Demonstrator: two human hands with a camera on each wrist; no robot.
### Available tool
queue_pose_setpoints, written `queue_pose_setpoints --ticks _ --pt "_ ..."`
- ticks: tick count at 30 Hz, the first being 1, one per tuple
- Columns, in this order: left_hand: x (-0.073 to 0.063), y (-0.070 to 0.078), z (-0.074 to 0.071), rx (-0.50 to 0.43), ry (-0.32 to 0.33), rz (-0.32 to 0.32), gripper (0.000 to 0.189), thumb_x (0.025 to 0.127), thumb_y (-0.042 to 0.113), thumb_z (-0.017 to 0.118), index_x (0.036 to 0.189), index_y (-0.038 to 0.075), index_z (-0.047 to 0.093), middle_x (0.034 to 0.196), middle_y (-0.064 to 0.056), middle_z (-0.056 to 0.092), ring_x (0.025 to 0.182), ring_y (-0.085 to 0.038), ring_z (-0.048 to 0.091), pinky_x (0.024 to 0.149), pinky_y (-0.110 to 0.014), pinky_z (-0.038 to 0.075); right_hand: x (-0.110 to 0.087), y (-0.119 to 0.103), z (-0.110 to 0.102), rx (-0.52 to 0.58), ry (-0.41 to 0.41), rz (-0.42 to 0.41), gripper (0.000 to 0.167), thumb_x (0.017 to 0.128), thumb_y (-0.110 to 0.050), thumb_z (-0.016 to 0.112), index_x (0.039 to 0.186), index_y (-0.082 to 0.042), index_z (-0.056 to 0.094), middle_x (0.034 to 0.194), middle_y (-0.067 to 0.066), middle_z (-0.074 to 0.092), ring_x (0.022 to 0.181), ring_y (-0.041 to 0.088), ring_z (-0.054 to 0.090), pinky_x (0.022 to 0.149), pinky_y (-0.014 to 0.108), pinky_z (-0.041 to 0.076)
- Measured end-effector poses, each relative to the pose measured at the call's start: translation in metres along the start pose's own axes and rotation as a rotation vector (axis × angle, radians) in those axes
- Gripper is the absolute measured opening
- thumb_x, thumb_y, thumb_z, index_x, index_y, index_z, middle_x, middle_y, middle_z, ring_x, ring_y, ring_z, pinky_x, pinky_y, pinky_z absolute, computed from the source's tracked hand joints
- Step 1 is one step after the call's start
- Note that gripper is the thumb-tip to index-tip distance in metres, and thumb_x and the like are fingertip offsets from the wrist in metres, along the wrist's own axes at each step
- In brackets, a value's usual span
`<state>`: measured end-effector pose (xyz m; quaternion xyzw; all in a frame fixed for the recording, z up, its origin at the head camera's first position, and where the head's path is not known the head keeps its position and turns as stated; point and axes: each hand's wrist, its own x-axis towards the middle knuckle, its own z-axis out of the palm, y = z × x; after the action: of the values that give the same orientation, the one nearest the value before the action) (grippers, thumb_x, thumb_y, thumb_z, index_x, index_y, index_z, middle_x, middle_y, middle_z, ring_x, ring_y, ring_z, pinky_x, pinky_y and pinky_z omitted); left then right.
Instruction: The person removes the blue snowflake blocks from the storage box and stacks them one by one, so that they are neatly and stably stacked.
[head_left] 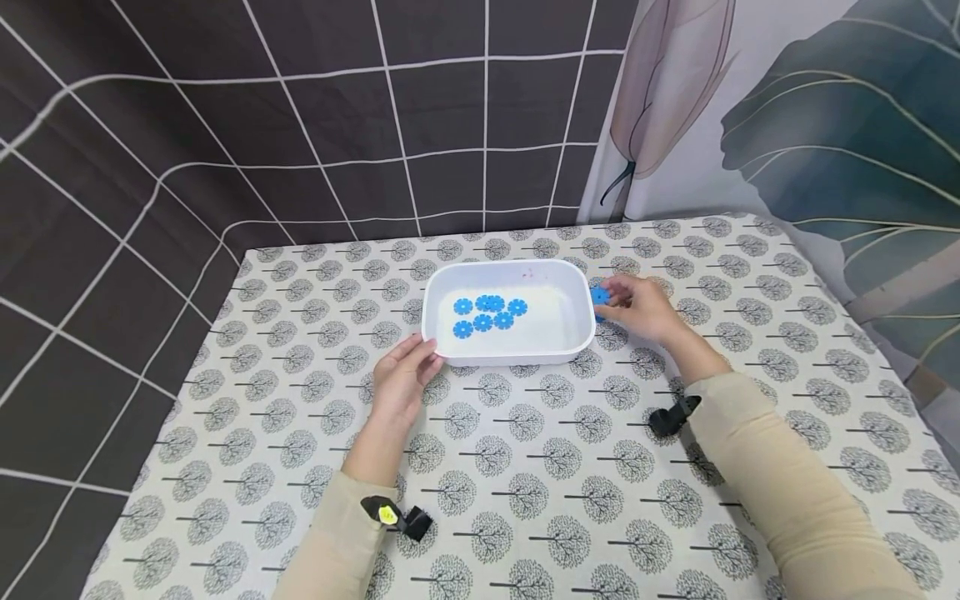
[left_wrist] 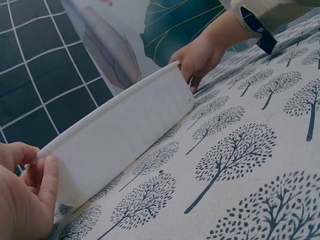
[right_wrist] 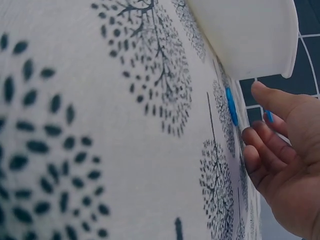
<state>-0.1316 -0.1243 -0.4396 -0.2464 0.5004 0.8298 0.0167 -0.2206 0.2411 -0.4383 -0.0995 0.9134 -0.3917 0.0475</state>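
A white plastic tub (head_left: 510, 361) stands on the table, with several blue notched snowflake discs (head_left: 482, 322) lying flat inside. At its near left corner my left hand (head_left: 402, 375) pinches the rim, thumb and fingers on either side in the left wrist view. Just beyond the tub's right end, my right hand (head_left: 637, 308) pinches a blue disc (head_left: 599, 295) between thumb and fingers. In the right wrist view only a sliver of that held disc (right_wrist: 269, 116) shows behind the thumb. Another blue disc (right_wrist: 231, 106) lies on the cloth below the right fingertips.
A pale tablecloth (head_left: 487, 467) printed with dark trees covers the table. Behind it hangs a dark gridded curtain (head_left: 442, 108), and at the right a cloth (head_left: 840, 150) with large leaves. Black straps with small devices (head_left: 397, 517) sit on both wrists.
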Motion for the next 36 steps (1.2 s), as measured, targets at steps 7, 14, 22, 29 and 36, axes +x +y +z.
queue_pose_setpoints --ticks 7,14,22,29,36 --pt "0.0 0.001 0.0 0.007 0.005 -0.015 0.032 0.091 -0.002 0.071 0.121 -0.003 0.061 0.102 -0.009 0.065 0.088 -0.015 0.066 0.089 -0.023 0.062 0.0 0.004 0.004 -0.064 -0.021 -0.004 0.047 0.09 -0.013 0.078 0.128 0.007 0.06 0.103 0.02 0.067 0.087 0.027 0.058 0.078 0.031 0.055" --pt "0.0 0.001 -0.001 0.006 0.006 -0.018 0.029 0.091 -0.002 0.071 0.118 -0.002 0.062 0.101 -0.009 0.065 0.089 -0.016 0.066 0.089 -0.023 0.062 -0.001 0.005 0.005 -0.081 -0.028 -0.036 0.043 0.086 -0.011 0.081 0.122 0.006 0.064 0.103 0.019 0.066 0.074 0.021 0.051 0.061 0.022 0.046" --pt "-0.001 0.002 -0.001 0.001 -0.004 -0.01 0.028 0.09 -0.002 0.071 0.117 -0.002 0.062 0.102 -0.01 0.064 0.086 -0.014 0.066 0.09 -0.024 0.062 -0.001 0.004 0.006 -0.136 -0.039 -0.076 0.037 0.086 -0.012 0.081 0.117 0.003 0.068 0.102 0.017 0.063 0.078 0.021 0.051 0.072 0.031 0.048" --pt "-0.001 0.002 -0.001 0.004 -0.005 -0.009 0.028 0.091 -0.002 0.071 0.118 -0.002 0.062 0.101 -0.01 0.064 0.085 -0.014 0.066 0.09 -0.024 0.062 -0.001 0.003 0.004 -0.155 -0.065 -0.097 0.037 0.085 -0.012 0.082 0.116 0.004 0.068 0.098 0.015 0.06 0.077 0.021 0.05 0.076 0.035 0.047" --pt "0.0 0.002 -0.001 0.027 0.002 -0.021 0.025 0.091 -0.001 0.071 0.115 0.0 0.063 0.099 -0.007 0.064 0.087 -0.013 0.065 0.089 -0.023 0.062 0.002 -0.004 -0.004 -0.083 -0.061 -0.02 0.043 0.09 -0.021 0.079 0.123 0.003 0.064 0.112 0.019 0.065 0.09 0.026 0.059 0.08 0.035 0.056"
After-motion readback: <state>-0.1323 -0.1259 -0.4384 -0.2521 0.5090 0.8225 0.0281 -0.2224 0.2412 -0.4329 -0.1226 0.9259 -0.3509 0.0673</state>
